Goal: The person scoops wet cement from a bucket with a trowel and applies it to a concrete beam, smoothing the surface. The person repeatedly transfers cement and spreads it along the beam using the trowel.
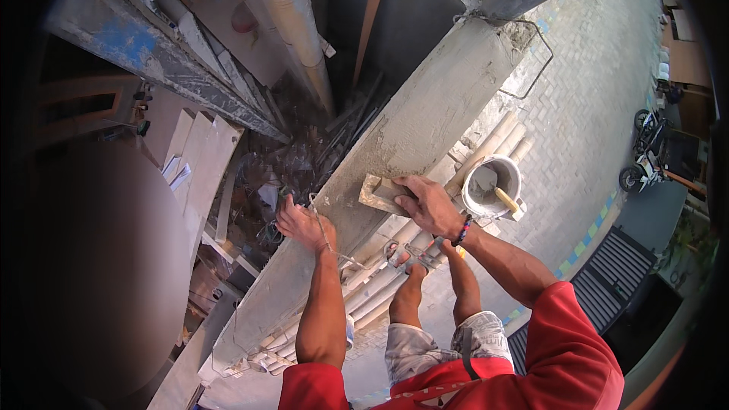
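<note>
My right hand (433, 209) grips a wooden float (382, 196), a flat block with a raised handle, against the top of a long grey concrete beam (425, 121). The beam runs from lower left to upper right, its surface damp and rough near the float. At the beam's left edge is my left hand (305, 226), its fingers curled; what they hold, if anything, is hidden. A bent wire (325, 229) crosses by that wrist. Right of the beam stands a white bucket (518, 175) of grey mortar, with a yellow-handled tool (506, 199) inside.
Bamboo poles (493, 144) lie along the beam under the bucket. A wire loop (548, 61) juts from the beam's far end. Left are wooden boards (199, 153) and a dark gap with debris. Paving (585, 106) and a parked motorcycle (640, 153) lie below right.
</note>
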Tool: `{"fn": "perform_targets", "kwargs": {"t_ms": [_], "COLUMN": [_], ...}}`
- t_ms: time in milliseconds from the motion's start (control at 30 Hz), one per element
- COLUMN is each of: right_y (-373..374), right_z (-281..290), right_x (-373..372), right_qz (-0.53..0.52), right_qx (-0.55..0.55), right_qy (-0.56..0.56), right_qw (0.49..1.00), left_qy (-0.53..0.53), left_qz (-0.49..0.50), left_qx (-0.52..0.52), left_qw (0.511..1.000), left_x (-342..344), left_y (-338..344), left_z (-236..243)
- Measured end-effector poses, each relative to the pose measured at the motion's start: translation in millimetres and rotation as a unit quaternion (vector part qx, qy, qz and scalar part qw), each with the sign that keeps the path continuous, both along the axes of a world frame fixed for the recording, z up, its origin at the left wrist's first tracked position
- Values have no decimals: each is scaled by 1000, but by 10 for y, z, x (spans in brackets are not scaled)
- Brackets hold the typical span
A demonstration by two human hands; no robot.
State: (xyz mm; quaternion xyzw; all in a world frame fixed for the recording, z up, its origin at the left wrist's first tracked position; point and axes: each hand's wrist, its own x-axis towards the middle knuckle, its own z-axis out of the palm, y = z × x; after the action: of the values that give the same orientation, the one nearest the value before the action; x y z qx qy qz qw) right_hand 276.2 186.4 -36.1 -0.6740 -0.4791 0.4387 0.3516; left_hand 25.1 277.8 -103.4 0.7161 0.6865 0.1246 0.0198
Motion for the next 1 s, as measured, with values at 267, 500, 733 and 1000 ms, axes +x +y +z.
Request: {"fn": "perform_targets", "kwargs": {"t_ms": [267, 500, 733, 1000], "right_y": [57, -24, -285, -1143], "right_z": [-73, -292, -358, -290], "right_x": [565, 210, 249, 488], "right_qz": [-158, -85, -55, -39], "right_qx": [37, 67, 61, -21], "right_qy": [-103, -234, -239, -245], "right_qw": [981, 966, 968, 969], "left_qy": [-15, -27, -28, -25], "left_qz": [42, 52, 51, 42], "left_qx": [-35, -19, -13, -6], "left_qw": [998, 998, 998, 999], "left_x": [28, 4, -8, -19], "left_y": [-48, -19, -37, -29], "left_z": [-2, -40, -80, -67]}}
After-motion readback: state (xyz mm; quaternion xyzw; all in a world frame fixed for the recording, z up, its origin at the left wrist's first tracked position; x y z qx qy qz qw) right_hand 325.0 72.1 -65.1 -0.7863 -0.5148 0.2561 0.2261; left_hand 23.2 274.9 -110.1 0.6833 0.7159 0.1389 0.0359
